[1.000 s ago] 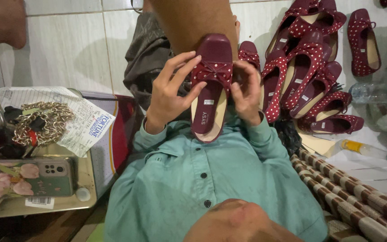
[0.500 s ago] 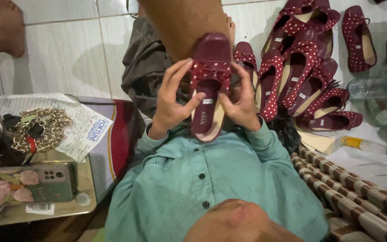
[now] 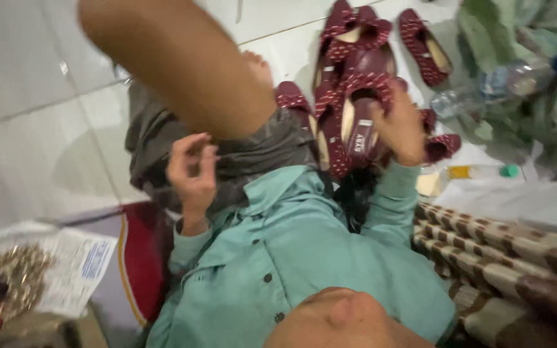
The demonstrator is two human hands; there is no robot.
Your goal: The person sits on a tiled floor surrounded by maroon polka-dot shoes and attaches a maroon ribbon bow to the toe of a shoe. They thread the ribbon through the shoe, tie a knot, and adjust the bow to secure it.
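So the right hand (image 3: pixel 400 129) is gripping a maroon slip-on shoe (image 3: pixel 360 116) (dotted fabric, tan insole) over by the shoe pile (image 3: pixel 356 38) on the tile. The left hand (image 3: pixel 191 171) has let go since before, fingers loosely curled, empty, near the grey shorts (image 3: pixel 253 151).

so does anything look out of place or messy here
A clear plastic bottle lies on its side on the floor beside crumpled green cloth. The maroon dotted shoes sit in a loose, overlapping heap. The right hand holds one shoe; the left hand is empty.
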